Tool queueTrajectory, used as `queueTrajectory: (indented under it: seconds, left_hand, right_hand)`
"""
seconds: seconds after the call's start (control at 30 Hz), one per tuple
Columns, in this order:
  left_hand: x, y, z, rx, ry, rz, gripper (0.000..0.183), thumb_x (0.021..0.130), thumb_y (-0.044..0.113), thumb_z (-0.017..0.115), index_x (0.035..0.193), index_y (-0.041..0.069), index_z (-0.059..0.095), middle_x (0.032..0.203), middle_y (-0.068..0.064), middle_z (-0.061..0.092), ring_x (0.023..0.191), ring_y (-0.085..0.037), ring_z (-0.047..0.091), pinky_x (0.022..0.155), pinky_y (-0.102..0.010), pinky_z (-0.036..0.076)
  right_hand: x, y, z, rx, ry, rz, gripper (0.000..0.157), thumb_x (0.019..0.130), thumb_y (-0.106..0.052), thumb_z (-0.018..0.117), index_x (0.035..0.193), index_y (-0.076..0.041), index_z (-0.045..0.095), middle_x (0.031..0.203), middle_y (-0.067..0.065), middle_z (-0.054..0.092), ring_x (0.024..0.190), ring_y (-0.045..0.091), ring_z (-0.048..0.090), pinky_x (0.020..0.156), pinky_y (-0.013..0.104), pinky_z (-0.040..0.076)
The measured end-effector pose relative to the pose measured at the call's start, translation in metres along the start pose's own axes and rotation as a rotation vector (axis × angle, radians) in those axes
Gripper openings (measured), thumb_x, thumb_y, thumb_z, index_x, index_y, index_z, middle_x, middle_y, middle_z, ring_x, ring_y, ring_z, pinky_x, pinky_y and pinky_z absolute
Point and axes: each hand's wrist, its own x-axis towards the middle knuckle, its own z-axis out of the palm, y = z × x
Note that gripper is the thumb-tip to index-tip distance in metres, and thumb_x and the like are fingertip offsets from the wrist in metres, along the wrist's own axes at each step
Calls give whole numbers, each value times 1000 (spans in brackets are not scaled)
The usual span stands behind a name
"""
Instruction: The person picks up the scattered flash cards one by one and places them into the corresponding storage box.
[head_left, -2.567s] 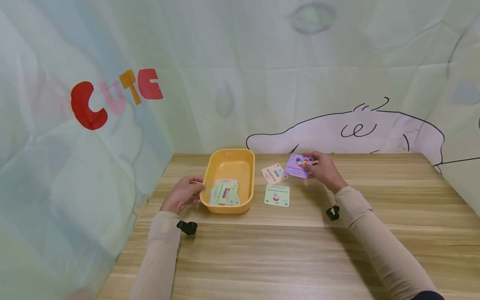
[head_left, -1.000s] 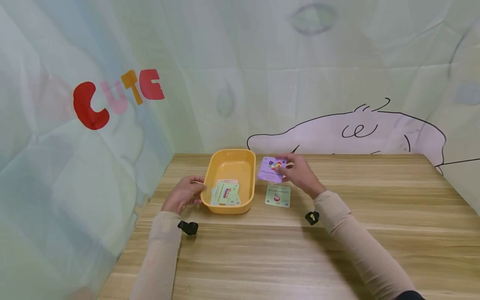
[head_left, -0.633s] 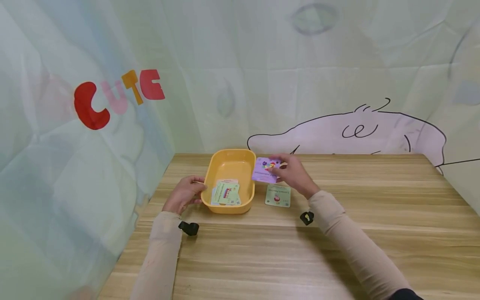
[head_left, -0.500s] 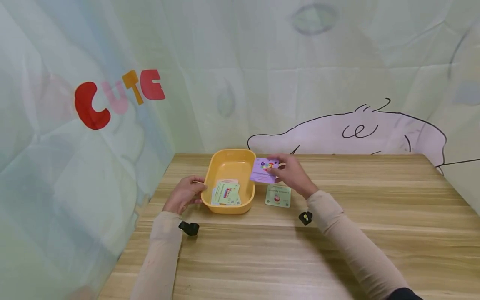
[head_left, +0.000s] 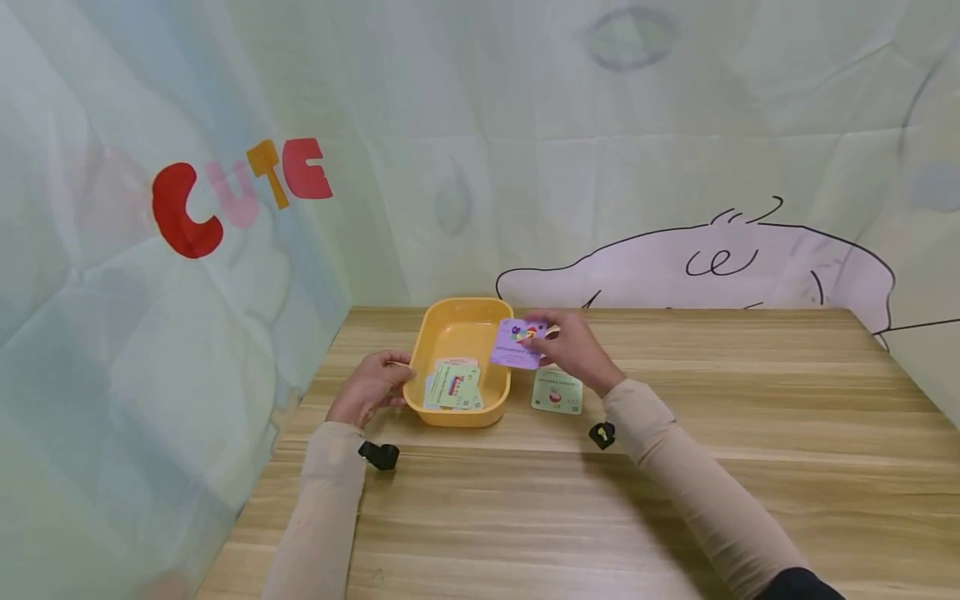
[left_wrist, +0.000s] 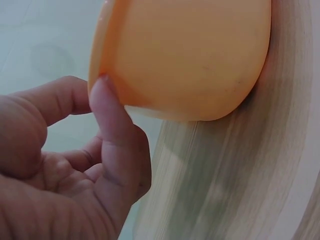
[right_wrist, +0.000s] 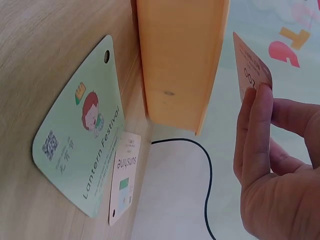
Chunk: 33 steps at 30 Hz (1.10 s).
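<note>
My left hand point(head_left: 369, 390) pinches the near-left rim of a yellow plastic tray point(head_left: 459, 335) between thumb and finger, as the left wrist view also shows for the hand point(left_wrist: 95, 145). Several picture cards point(head_left: 454, 387) lie overlapped at the tray's near end, a green one on top. Between thumb and fingers, my right hand point(head_left: 577, 348) holds a purple card point(head_left: 516, 343), which overlaps the tray's right rim in the head view. That card's underside point(right_wrist: 251, 70) reads "ZOO" in the right wrist view.
On the wooden tabletop point(head_left: 600, 517), right of the tray, lies a green "Lantern Festival" card point(head_left: 557, 392). A pale "sunshine" card point(right_wrist: 124, 175) lies beyond it, mostly hidden by the right hand in the head view. A printed cloth point(head_left: 420, 167) hangs behind the table.
My right hand has carried the purple card leftward, from beyond the sunshine card to the tray's right rim. The left hand has stayed on the tray.
</note>
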Motion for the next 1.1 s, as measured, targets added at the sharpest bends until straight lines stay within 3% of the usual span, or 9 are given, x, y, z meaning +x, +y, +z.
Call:
queueTrajectory:
  seconds: [0.73,1.1]
  left_hand:
    - [1,1,-2,0,-18,4,37,101,15,60,135,3,53,119,-16,61,88,-19,63,68,-30,60]
    - [1,-1,-1,6,-18,-1,37,101,15,61,135,3,53,118,-16,61,89,-20,63,69,-31,60]
  right_hand:
    - [10,-1,17,-4,-26,2,46,93,-3,71,137,-5,61,122,14,64,96,28,66,72,34,63]
    - [13,0,24,-17,-44,14,46,92,-2,72,137,-4,60,121,14,64,96,27,67,80,44,62]
